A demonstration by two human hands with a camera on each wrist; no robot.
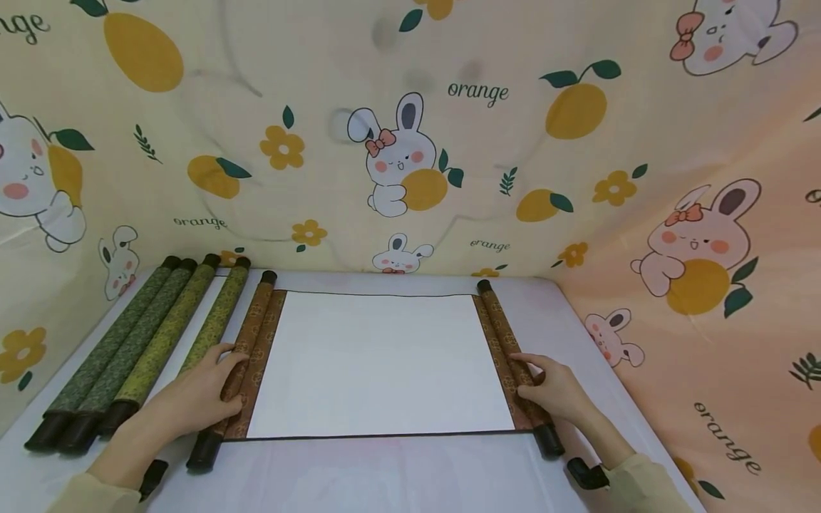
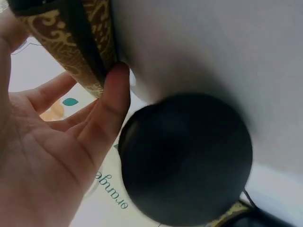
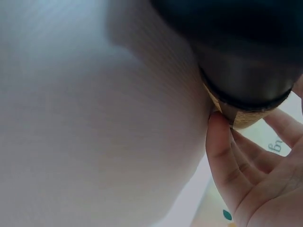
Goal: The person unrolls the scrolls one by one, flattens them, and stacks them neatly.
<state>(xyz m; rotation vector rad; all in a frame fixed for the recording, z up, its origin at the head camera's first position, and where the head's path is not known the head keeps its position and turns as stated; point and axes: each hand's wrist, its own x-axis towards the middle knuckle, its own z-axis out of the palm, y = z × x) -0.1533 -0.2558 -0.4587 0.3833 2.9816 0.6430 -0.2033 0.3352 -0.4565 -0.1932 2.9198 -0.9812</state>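
A brown patterned scroll lies spread across the table, its blank white sheet (image 1: pixel 378 363) flat between two rolled ends. My left hand (image 1: pixel 192 399) grips the left roller (image 1: pixel 250 331), thumb on the near side and fingers over the far side. On the right roller (image 1: pixel 503 328), my right hand (image 1: pixel 559 388) has its thumb and fingers curled round the lower part. Gold-on-brown patterning (image 2: pixel 61 40) shows beside the left thumb in the left wrist view. Close to the camera in the right wrist view, a black end cap (image 3: pixel 248 75) hides part of the right roller.
Left of the open scroll lie two dark green rolled scrolls (image 1: pixel 115 328) and two yellow-green ones (image 1: pixel 218 306), side by side with black ends. My left forearm crosses over part of the nearest. Behind the white table (image 1: pixel 398 477) hangs a cloth (image 1: pixel 321 64) printed with rabbits and oranges.
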